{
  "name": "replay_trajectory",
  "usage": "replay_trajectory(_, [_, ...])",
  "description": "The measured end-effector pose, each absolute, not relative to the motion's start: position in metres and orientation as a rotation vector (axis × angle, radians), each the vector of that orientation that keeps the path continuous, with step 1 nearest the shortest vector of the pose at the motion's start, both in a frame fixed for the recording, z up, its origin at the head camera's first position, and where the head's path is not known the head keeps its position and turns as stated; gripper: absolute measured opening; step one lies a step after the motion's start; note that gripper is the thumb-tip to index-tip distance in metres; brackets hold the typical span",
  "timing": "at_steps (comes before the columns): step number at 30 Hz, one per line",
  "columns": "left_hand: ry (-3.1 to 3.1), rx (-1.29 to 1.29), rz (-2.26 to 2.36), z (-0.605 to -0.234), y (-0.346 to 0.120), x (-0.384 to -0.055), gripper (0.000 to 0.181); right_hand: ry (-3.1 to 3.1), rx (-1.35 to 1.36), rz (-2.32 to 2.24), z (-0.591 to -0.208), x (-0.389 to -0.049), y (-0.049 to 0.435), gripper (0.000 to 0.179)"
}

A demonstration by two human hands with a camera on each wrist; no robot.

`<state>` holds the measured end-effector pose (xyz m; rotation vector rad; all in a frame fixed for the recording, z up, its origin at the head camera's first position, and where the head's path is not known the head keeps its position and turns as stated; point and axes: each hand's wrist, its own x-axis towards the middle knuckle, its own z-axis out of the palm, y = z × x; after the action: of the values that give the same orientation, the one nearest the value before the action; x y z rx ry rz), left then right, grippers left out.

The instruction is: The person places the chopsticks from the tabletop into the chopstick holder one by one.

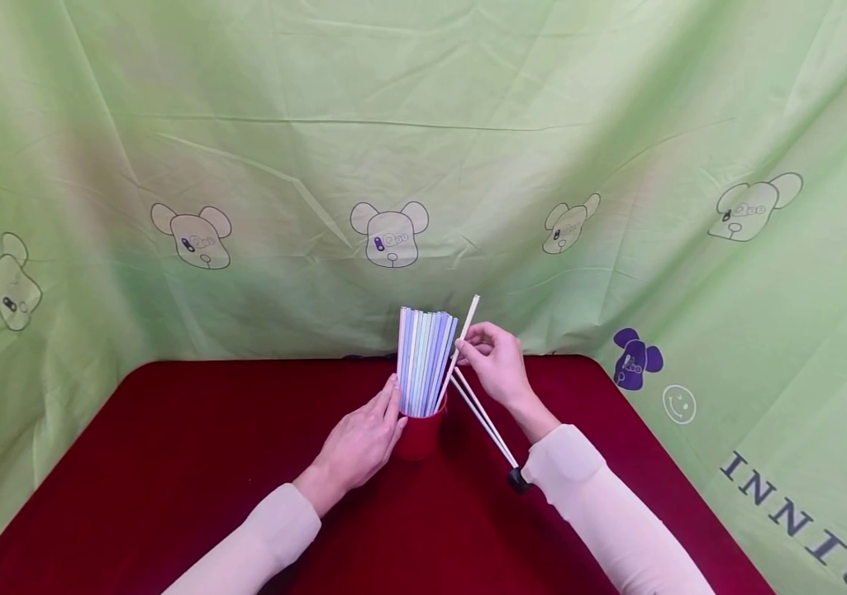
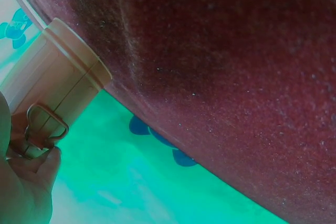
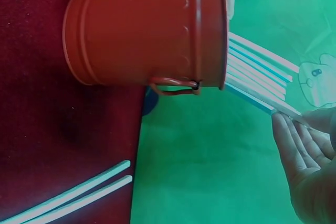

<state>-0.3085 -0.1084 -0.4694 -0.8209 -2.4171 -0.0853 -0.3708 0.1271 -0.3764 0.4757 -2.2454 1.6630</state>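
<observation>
A small red metal bucket point(image 1: 419, 436) stands upright on the table with several pastel sticks point(image 1: 423, 359) fanned out above its rim. My left hand point(image 1: 358, 445) holds the bucket's left side near the rim. In the left wrist view, the thumb is right at a small wire handle point(image 2: 48, 124). Between thumb and fingers, my right hand point(image 1: 496, 357) pinches a white stick point(image 1: 470, 318). It leans right and rises higher than the others; its lower end is at the bucket's rim. Two more white sticks point(image 3: 79, 195) lie side by side on the table, right of the bucket.
Dark red cloth covers the table point(image 1: 192, 463). Behind and at both sides hangs a green curtain point(image 1: 423, 83) printed with bear heads, close to the table's far edge. A small black device point(image 1: 517, 479) sits at the right cuff.
</observation>
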Motion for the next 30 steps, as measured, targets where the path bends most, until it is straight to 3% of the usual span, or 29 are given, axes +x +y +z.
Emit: replay_trajectory(30, [-2.450,-0.815,-0.087,-0.470,-0.108,-0.309,0.056,-2.405,0.451,1.436,-0.407,-0.371,0.120,0.010])
